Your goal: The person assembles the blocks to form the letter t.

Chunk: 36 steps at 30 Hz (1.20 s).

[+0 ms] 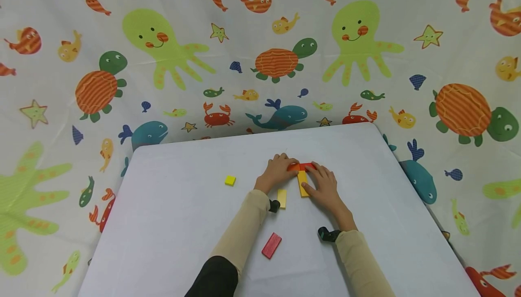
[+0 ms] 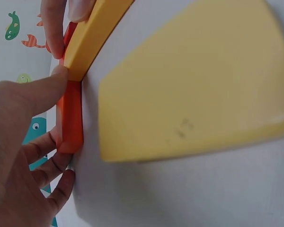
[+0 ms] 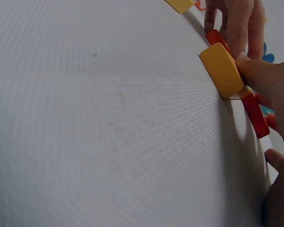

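Two flat blocks, one orange-red (image 1: 294,167) and one red (image 1: 309,165), lie end to end in a row on the white table. From where they meet, a longer yellow-orange block (image 1: 302,184) extends toward the person, making a T. My left hand (image 1: 278,171) pinches the orange-red block, its thumb on the near side and fingers behind, as the left wrist view shows. With its thumb along the yellow-orange block and fingers reaching over to the red one, my right hand (image 1: 325,189) holds the right side of the T.
A pale yellow block (image 1: 281,199) lies by the left wrist, looming large in the left wrist view. Farther left is a small yellow square block (image 1: 229,181). A pinkish-red block (image 1: 271,245) rests between the forearms. Behind the table (image 1: 183,224) hangs a sea-animal cloth (image 1: 244,30).
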{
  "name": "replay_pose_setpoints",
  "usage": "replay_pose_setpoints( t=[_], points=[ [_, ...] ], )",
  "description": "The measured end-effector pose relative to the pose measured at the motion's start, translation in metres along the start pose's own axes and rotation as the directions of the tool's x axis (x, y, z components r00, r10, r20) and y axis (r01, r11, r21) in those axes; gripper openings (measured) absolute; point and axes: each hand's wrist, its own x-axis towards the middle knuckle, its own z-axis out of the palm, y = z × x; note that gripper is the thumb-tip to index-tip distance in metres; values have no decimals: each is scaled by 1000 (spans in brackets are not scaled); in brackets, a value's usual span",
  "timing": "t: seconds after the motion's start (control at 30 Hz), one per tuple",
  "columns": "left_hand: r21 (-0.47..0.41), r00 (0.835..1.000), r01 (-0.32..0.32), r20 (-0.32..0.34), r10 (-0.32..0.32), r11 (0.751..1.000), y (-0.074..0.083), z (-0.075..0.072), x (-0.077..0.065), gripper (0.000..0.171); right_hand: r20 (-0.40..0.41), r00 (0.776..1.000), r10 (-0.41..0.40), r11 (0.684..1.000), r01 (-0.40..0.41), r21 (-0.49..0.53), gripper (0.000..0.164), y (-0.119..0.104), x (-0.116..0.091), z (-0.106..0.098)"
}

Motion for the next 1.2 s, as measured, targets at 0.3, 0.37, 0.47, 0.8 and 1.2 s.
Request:
replay_pose_setpoints(
  t=[0.3, 0.37, 0.47, 0.8, 1.2],
  points=[
    [1, 1000, 8, -4, -8, 1000, 1, -1, -2, 44, 3, 1000, 1, 1000, -1, -2, 66, -2, 0, -1],
    [2, 1000, 6, -3, -6, 1000, 2, -2, -2, 44, 6, 1000, 3, 1000, -3, 3, 66, -2, 0, -1],
    [2, 1000, 1, -3, -1, 1000, 2, -2, -2, 43, 11, 1000, 4, 1000, -4, 11, 66, -1, 0, -1],
    [-71, 999, 5, -41, -8, 997, 0, -3, -9, 45, 9, 1000, -4, 1000, 4, 8, 66, -1, -1, -2],
    [-147, 995, 34, -83, -47, 988, -2, -4, -24, 56, 9, 1000, -8, 1000, 8, 6, 66, 1, 0, -1]
  ],
)
